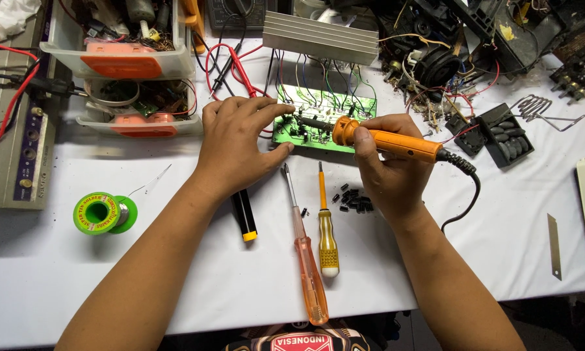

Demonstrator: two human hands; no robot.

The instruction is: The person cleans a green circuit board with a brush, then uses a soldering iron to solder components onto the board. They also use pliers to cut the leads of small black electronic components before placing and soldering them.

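A green circuit board (325,140) lies on the white table, wired to a grey finned heat sink (322,37) behind it. My left hand (236,143) rests on the board's left edge, fingers spread over it, holding it down. My right hand (383,172) grips an orange soldering iron (396,143) whose tip points left onto the board's middle. The iron's black cord (467,188) trails off to the right.
Two screwdrivers (309,260) (327,240) and a black-and-yellow tool (244,214) lie near the front. Small black components (354,200) sit by my right wrist. A green solder spool (101,213) is left; parts trays (127,62) back left; a blade (554,247) right.
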